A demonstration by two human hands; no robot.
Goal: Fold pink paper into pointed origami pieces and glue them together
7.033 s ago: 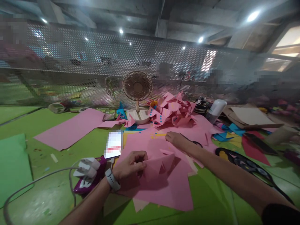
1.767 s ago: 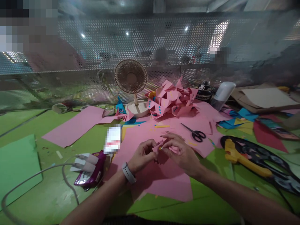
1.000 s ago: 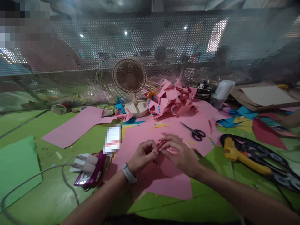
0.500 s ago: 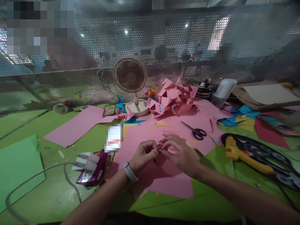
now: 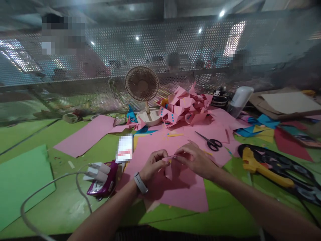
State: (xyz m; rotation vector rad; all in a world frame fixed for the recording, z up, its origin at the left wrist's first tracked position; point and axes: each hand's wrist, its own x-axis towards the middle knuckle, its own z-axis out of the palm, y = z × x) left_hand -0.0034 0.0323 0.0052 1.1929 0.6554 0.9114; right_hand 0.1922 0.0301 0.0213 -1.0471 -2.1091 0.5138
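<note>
Between both hands is a small piece of pink paper (image 5: 173,169), held up above a large pink sheet (image 5: 185,197) on the green table. My left hand (image 5: 154,164), with a grey watch on its wrist, pinches the paper's left side between thumb and fingers. On the upper right edge of the same piece, my right hand (image 5: 194,159) has its thumb and fingertips closed. A bit of yellow shows on the paper near the left fingertips. Black-handled scissors (image 5: 213,144) lie on pink paper beyond my right hand.
Behind the hands are a heap of folded pink paper pieces (image 5: 184,107) and a small fan (image 5: 142,83). At right lies a black tray (image 5: 276,164) with a yellow-handled glue gun (image 5: 271,172). A purple power strip (image 5: 104,184) with plugs and a cable sits left.
My right hand has shifted slightly right and its fingers have closed on the paper's edge. The pink piece now hangs more open between the hands. The whole view has shifted a little.
</note>
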